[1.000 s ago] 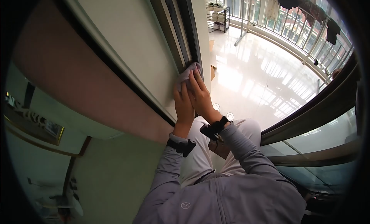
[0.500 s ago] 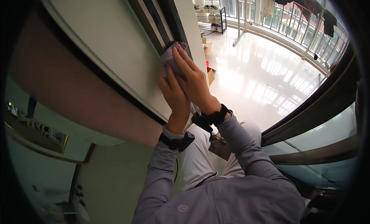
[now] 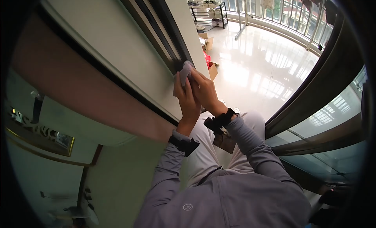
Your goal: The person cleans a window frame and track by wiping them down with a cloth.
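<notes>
A greyish-purple cloth [image 3: 183, 74] is bunched under my fingers, against the dark grooved door frame [image 3: 169, 22] beside a pale panel. My left hand [image 3: 188, 100] is closed on the cloth's left and lower part, with fingers pointing up along it. Just to its right, my right hand [image 3: 208, 94] pinches the cloth's upper right edge. The two hands touch each other, and the palms are hidden from view. Black straps circle both wrists.
A glossy tiled floor [image 3: 254, 71] stretches off to the right. Cardboard boxes [image 3: 213, 71] stand beyond the wall edge, below a shoe rack [image 3: 207, 12]. A dark-framed glass door [image 3: 325, 138] curves along my right side. Railings [image 3: 297, 16] line the far side.
Both hands have slid down along the door frame, toward my body, with the cloth. The cloth is more bunched, and the view has shifted slightly.
</notes>
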The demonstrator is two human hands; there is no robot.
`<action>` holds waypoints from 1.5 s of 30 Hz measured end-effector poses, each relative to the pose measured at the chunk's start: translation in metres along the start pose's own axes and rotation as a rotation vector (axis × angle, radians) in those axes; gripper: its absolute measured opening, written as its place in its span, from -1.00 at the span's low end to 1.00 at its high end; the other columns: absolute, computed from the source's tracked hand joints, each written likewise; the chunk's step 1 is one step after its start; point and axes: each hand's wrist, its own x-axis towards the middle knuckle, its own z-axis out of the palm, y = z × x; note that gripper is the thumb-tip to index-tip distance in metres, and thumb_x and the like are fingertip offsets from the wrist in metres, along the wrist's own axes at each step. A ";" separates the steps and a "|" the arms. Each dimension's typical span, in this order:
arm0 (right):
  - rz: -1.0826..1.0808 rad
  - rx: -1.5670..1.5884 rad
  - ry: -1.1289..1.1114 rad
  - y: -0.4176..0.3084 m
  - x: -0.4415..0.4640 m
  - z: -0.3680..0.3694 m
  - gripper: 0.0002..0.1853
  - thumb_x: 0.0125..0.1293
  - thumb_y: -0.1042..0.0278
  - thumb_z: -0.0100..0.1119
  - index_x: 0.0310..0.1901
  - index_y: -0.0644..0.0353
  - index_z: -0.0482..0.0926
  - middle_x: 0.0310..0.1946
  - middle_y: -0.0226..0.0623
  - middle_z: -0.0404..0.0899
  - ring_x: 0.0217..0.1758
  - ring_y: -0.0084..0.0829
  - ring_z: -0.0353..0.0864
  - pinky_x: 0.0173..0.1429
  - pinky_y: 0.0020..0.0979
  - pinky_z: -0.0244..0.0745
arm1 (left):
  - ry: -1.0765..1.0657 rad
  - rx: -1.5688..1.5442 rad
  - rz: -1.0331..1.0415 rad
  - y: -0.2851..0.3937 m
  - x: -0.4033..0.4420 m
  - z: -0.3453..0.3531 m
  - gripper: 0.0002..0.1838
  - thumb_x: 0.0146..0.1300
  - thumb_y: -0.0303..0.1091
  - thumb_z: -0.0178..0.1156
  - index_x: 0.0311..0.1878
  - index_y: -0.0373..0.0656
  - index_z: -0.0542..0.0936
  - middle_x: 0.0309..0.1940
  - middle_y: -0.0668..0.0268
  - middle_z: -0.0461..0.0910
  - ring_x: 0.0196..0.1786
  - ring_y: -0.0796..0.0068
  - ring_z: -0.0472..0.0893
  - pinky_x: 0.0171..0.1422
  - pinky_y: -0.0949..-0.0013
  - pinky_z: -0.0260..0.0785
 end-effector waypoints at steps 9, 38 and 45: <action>-0.259 0.016 0.109 -0.033 0.120 -0.007 -0.45 0.42 0.36 -0.05 0.41 0.20 0.15 0.39 -0.06 0.22 0.40 -0.10 0.28 0.41 -0.28 0.19 | -0.068 -0.067 0.161 0.010 0.136 -0.037 -0.24 0.18 -0.40 0.23 0.37 -0.43 0.09 0.39 -0.28 -0.02 0.39 -0.29 0.15 0.40 0.02 0.16; -0.306 0.122 0.095 -0.041 0.158 -0.008 -0.70 0.38 0.39 0.00 0.10 0.29 0.38 -0.03 0.10 0.49 -0.02 0.12 0.53 -0.02 -0.23 0.51 | 0.005 0.375 0.346 0.008 0.181 -0.052 -0.28 0.10 -0.50 0.26 0.33 -0.42 0.20 0.40 -0.13 0.03 0.39 -0.14 0.22 0.41 0.11 0.23; 0.091 0.133 0.026 0.060 0.009 0.023 -0.62 0.38 0.33 -0.01 0.19 0.26 0.36 0.05 0.05 0.49 0.08 0.06 0.51 0.11 -0.21 0.45 | -0.307 0.321 0.340 -0.022 0.033 -0.004 -0.32 0.09 -0.48 0.21 0.28 -0.47 0.23 0.43 -0.13 -0.02 0.41 -0.14 0.17 0.42 0.07 0.19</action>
